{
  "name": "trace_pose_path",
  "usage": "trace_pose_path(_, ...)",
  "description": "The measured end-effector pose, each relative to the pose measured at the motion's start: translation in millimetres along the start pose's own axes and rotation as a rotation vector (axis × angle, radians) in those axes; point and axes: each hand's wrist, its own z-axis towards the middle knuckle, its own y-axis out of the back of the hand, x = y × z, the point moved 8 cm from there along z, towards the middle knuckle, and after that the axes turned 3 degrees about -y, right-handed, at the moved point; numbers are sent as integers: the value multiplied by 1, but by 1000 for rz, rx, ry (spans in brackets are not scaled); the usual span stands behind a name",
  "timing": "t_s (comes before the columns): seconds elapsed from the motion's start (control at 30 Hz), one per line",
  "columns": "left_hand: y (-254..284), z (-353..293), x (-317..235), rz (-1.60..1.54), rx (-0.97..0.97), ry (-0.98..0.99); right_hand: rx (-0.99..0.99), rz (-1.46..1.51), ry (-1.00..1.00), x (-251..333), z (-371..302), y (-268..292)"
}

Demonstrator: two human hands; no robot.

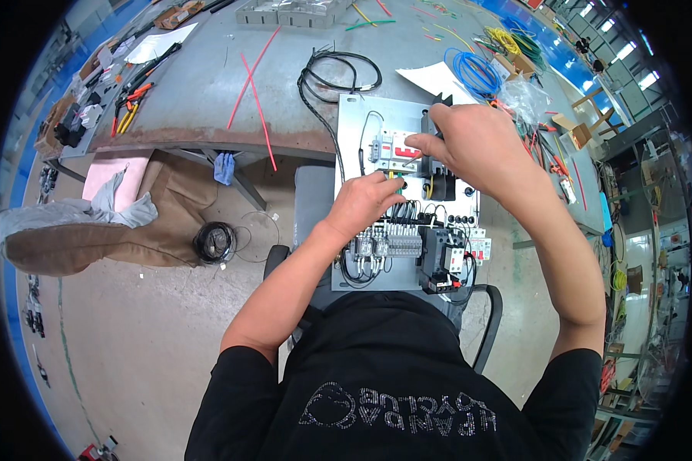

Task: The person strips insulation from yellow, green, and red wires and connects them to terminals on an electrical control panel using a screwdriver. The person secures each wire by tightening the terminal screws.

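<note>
A grey metal mounting plate (349,115) with electrical parts lies in front of me, its far end by the table. My left hand (364,203) is closed at the middle of the plate, its fingertips pinching a yellow-and-green wire (399,183) just below the white circuit breaker with red levers (386,151). My right hand (480,144) is curled in a fist over the plate's upper right. A thin shaft (413,160) shows below its thumb, pointing at the breaker; the rest is hidden in the hand. Nearer me sit a terminal block row (405,246) and a black contactor (434,261).
A black cable (324,115) runs from the plate onto the grey table (200,100). Red wires (252,84) hang over its edge. Pliers (131,107) lie left; blue wire coils (469,73) and tools lie right. A grey chair (309,192) is under the plate.
</note>
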Motion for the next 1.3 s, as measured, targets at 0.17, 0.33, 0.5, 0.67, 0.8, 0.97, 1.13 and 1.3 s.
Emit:
trace_pose_path(0.17, -1, -1, 1, -3, 5, 4, -23, 164, 239, 9, -7, 4)
trace_pose_path(0.33, -2, -1, 2, -3, 10, 16, 11, 44, 61, 9, 1, 3)
trace_pose_path(0.5, -1, 0, 1, 11, 14, 8, -73, 148, 318, 7, -5, 3)
trace_pose_path(0.67, 1, -1, 1, -5, 18, 20, -76, 97, 139, 6, -1, 9)
trace_pose_path(0.8, -1, 0, 0, -13, 11, 8, -180, 194, 359, 8, -6, 11)
trace_pose_path(0.97, 0, -1, 3, -6, 9, 11, -97, 60, 145, 4, 2, 6)
trace_pose_path(1.13, -1, 0, 0, 1, 12, 7, -141, 167, 276, 5, -5, 10)
trace_pose_path(1.3, -1, -1, 1, -31, 9, 14, -92, 16, 111, 3, 0, 9)
